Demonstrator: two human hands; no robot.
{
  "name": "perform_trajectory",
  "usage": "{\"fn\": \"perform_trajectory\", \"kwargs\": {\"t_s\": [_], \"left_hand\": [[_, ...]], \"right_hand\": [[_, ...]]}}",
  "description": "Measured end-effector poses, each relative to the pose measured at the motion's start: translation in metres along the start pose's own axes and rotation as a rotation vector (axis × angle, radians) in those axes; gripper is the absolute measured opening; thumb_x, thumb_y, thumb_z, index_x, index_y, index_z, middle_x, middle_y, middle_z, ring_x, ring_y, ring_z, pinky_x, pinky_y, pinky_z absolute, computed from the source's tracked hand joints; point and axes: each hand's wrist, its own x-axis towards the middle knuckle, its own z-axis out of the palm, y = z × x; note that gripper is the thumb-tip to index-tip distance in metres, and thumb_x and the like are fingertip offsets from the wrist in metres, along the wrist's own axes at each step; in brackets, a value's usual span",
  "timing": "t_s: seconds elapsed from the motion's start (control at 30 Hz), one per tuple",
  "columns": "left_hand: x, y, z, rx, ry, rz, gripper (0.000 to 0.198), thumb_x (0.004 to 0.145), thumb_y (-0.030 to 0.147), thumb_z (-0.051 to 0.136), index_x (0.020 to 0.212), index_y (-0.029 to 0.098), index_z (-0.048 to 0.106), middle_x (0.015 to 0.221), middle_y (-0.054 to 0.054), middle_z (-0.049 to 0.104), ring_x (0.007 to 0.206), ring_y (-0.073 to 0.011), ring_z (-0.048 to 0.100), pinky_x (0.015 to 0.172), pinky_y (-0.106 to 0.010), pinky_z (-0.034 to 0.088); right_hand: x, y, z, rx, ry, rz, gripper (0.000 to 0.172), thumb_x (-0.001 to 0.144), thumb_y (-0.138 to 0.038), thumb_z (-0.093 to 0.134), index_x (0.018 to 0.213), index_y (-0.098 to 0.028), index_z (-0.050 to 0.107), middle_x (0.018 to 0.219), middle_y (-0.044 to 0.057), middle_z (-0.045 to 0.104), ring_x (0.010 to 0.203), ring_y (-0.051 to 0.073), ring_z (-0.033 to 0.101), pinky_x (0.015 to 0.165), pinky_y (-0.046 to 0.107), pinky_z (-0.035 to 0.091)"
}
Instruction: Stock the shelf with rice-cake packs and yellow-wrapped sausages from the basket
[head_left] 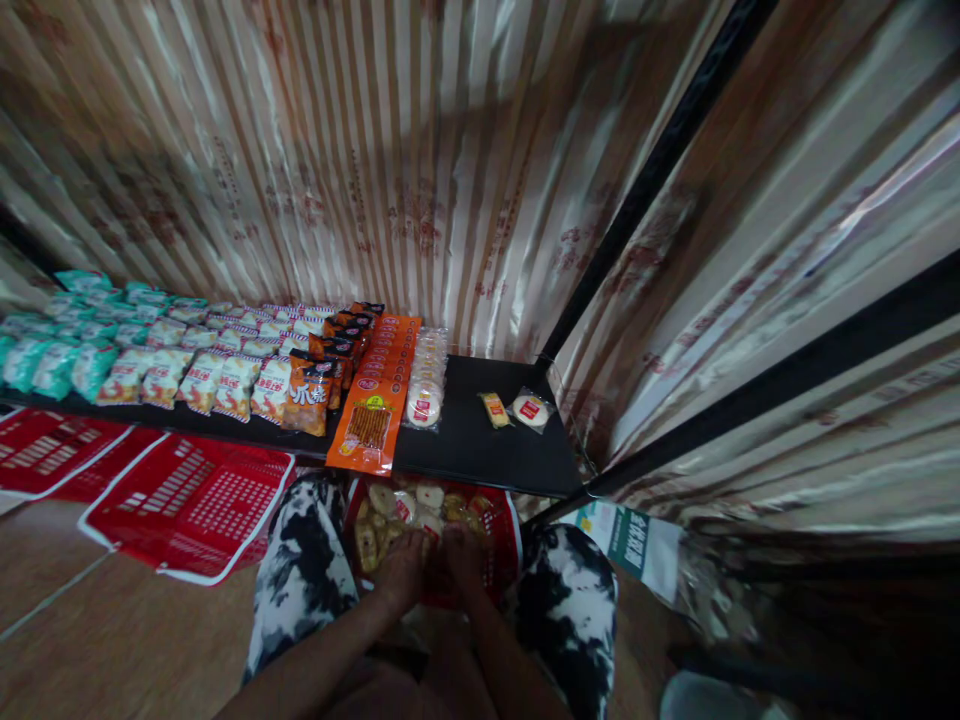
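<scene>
Work is in the snack packs [369,545], loose in a red basket [511,540] just in front of the black shelf [472,450], below its front edge. Left hand [402,570] is down on the packs, on the person's side of the shelf; finger spread and grip hidden, can't tell if it holds one. Right hand [462,552] beside it, also in among packs, dark and blurred; can't tell wide or narrow.

On the shelf, right end: small yellow pack [495,409] next to a round white pack [532,409]. Shelf middle: row of round white packs [424,402], then a flat orange bag [369,415] overhanging the front edge, then orange-and-black bags [309,388]. Shelf left: white bags [234,382], then teal bags [52,368] at the far end.

Below shelf left: more red baskets [199,500]. Behind shelf: striped curtain [420,200]. Shelf's right end: black post [637,190], leaning in view.
</scene>
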Motion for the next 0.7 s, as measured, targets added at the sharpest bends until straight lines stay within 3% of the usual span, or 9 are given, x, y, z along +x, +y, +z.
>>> {"fn": "perform_trajectory", "kwargs": {"t_s": [0.3, 0.5, 0.6, 0.7], "left_hand": [[-0.001, -0.001, 0.003, -0.022, 0.033, -0.039, 0.039, 0.084, 0.010, 0.031, 0.118, 0.016, 0.048, 0.119, -0.008, 0.057, 0.112, -0.0167, 0.049, 0.096, -0.027, 0.036], [0.001, -0.002, 0.006, 0.098, -0.030, 0.163, 0.034, 0.083, 0.018, 0.039, 0.115, 0.019, 0.050, 0.118, -0.010, 0.055, 0.111, -0.0228, 0.048, 0.098, -0.039, 0.035], [0.001, 0.001, 0.007, 0.107, -0.040, 0.147, 0.036, 0.081, 0.017, 0.042, 0.116, 0.019, 0.050, 0.121, -0.011, 0.053, 0.115, -0.0242, 0.046, 0.101, -0.044, 0.032], [0.002, 0.005, 0.005, 0.057, -0.046, 0.118, 0.036, 0.081, 0.014, 0.040, 0.115, 0.018, 0.053, 0.122, -0.012, 0.053, 0.118, -0.0234, 0.045, 0.102, -0.041, 0.031]], "right_hand": [[-0.001, -0.009, -0.009, 0.118, 0.155, -0.011, 0.034, 0.079, -0.050, 0.036, 0.067, -0.022, 0.052, 0.064, 0.002, 0.062, 0.063, 0.017, 0.058, 0.060, 0.028, 0.047], [-0.004, -0.020, -0.018, 0.191, 0.195, -0.027, 0.037, 0.077, -0.055, 0.039, 0.069, -0.022, 0.052, 0.068, 0.003, 0.063, 0.065, 0.017, 0.058, 0.060, 0.029, 0.048], [-0.007, -0.023, -0.020, 0.214, 0.208, -0.008, 0.036, 0.075, -0.056, 0.038, 0.068, -0.022, 0.050, 0.068, 0.003, 0.062, 0.064, 0.017, 0.058, 0.059, 0.028, 0.048], [-0.010, -0.022, -0.018, 0.343, 0.226, 0.056, 0.033, 0.071, -0.055, 0.043, 0.068, -0.022, 0.049, 0.064, 0.003, 0.061, 0.060, 0.017, 0.058, 0.057, 0.029, 0.048]]}}
